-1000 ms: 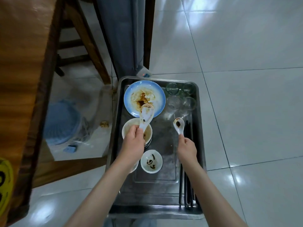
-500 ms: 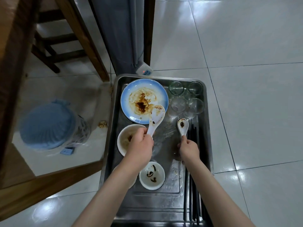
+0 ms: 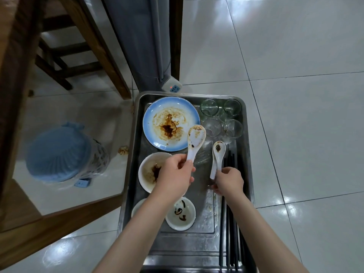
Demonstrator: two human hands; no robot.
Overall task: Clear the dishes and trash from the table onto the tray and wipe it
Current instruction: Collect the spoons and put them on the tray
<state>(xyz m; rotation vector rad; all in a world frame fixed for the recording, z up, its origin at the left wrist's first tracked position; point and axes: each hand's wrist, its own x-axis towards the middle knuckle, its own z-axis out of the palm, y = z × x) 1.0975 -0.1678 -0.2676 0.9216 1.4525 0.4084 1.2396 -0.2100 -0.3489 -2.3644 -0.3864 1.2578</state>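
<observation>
Two soiled spoons over the steel tray [image 3: 245, 115]: the left hand [image 3: 174, 177] is pinching the large spoon [image 3: 195, 139] by its handle, the right hand [image 3: 229, 180] is gripping the small spoon [image 3: 217, 156]. Risk: sauce dripping, or a bowl end knocking the glasses [image 3: 221, 121] just beyond. Open room is lying between the blue plate [image 3: 170, 123] and the chopsticks [image 3: 229, 223].

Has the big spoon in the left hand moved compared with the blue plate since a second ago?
Yes. The big spoon has shifted rightward off the blue plate, toward the glasses; its bowl now overlaps only the plate's right rim.
</observation>
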